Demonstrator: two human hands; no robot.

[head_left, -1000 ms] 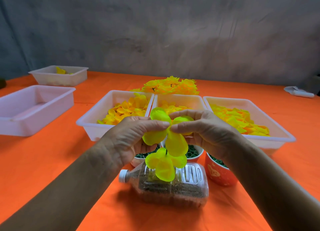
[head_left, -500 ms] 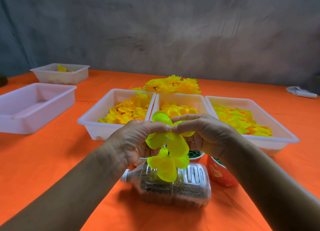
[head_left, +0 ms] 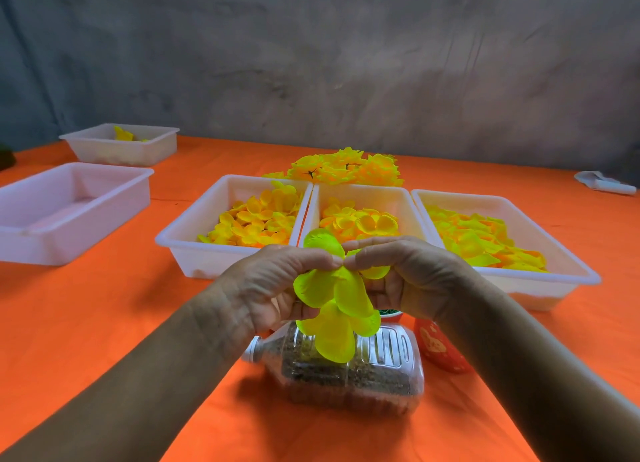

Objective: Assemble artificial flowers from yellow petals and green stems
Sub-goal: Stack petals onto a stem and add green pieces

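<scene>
Both hands meet at the centre of the view around a bright yellow-green flower (head_left: 337, 299) of several rounded petals. My left hand (head_left: 273, 288) pinches its top from the left, fingers curled behind the petals. From the right, my right hand (head_left: 408, 274) pinches the same spot, fingertips nearly touching the left ones. The lower petals hang over a clear plastic bottle (head_left: 346, 368). Its green stem is hidden behind the petals and fingers. Three white trays hold loose yellow petals: left (head_left: 180, 247), middle (head_left: 367, 193), right (head_left: 568, 274).
A pile of finished yellow flowers (head_left: 343, 169) lies behind the trays. Two more white trays (head_left: 69, 247) (head_left: 104, 150) stand at the left on the orange table. A red cup (head_left: 440, 350) and a small cup of green pieces (head_left: 389, 312) sit under my right hand. A white object (head_left: 606, 182) lies far right.
Both hands have drifted slightly lower and closer together on the flower; the pinch at its top has tightened. The petals hang much as before.
</scene>
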